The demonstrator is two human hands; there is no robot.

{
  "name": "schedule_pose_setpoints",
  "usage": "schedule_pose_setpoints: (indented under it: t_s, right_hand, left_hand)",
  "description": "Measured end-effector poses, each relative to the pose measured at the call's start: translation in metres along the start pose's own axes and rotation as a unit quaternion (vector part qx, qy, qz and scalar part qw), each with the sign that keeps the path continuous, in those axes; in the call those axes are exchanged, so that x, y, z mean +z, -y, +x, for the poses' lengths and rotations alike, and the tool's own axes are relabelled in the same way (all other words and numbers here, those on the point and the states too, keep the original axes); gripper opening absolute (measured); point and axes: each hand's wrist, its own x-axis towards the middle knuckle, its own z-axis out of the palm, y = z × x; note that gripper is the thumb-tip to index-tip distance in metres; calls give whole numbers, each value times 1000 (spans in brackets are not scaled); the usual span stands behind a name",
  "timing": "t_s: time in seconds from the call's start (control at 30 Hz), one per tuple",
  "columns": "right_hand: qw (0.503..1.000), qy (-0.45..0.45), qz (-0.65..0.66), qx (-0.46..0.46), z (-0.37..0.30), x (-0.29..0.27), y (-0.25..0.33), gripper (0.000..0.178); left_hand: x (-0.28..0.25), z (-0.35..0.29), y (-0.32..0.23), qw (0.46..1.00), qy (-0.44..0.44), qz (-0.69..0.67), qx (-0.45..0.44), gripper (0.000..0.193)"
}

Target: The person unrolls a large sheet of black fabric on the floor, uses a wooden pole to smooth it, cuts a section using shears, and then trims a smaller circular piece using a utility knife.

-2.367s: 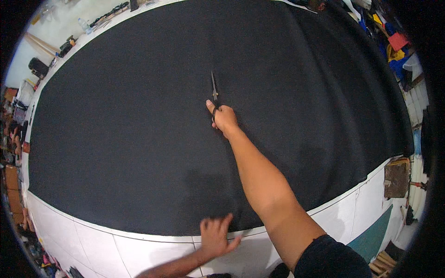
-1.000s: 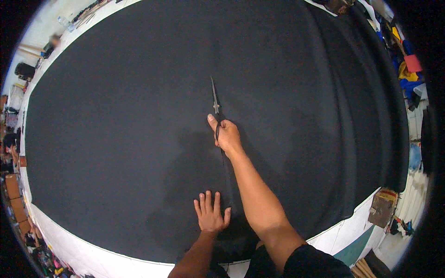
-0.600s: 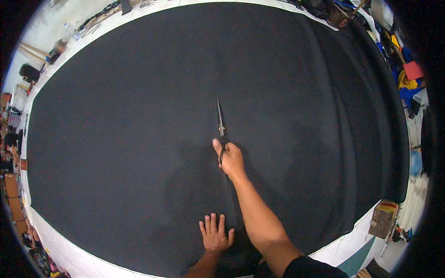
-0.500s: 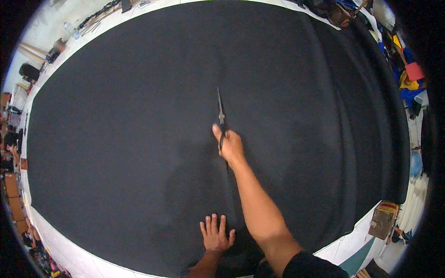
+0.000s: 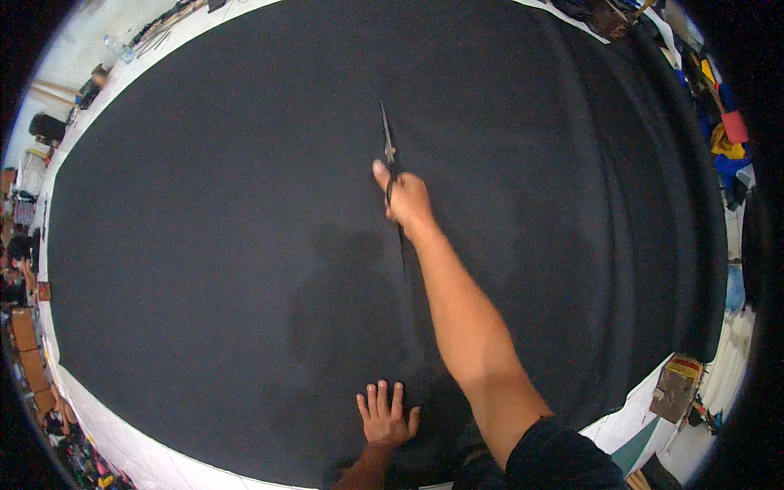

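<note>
Now one right hand (image 5: 410,198) grips one pair of black-handled scissors (image 5: 389,149) at one black cloth (image 5: 212,220); one left hand (image 5: 385,423) rests flat there, splayed wide.

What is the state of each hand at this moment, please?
Left hand: open, fingers spread, palm down on the black fabric, holding nothing.
Right hand: closed around the handles of the scissors, blades pointing away from the person.

You have room over the flat black cloth (image 5: 204,204), left of the scissors (image 5: 386,135) and past their tips. Soft folds (image 5: 625,220) rise on the right. Your left hand (image 5: 385,425) blocks a spot near you.
</note>
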Motion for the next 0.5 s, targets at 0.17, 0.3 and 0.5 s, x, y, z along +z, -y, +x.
schedule_pose_setpoints:
  t_s: [0.17,0.3,0.5]
  right_hand:
    - [999,-5,-35,3,82,-5,39,61]
    - [1000,-22,-8,-21,87,12,31,56]
    - [999,-13,-49,-15,90,8,31,55]
  left_hand:
    - [5,-1,0,1000,-17,-9,24,73]
    - [-1,-2,-1,1000,3,-14,-6,70]
    - [-49,66,-4,989,-89,-99,-64,53]
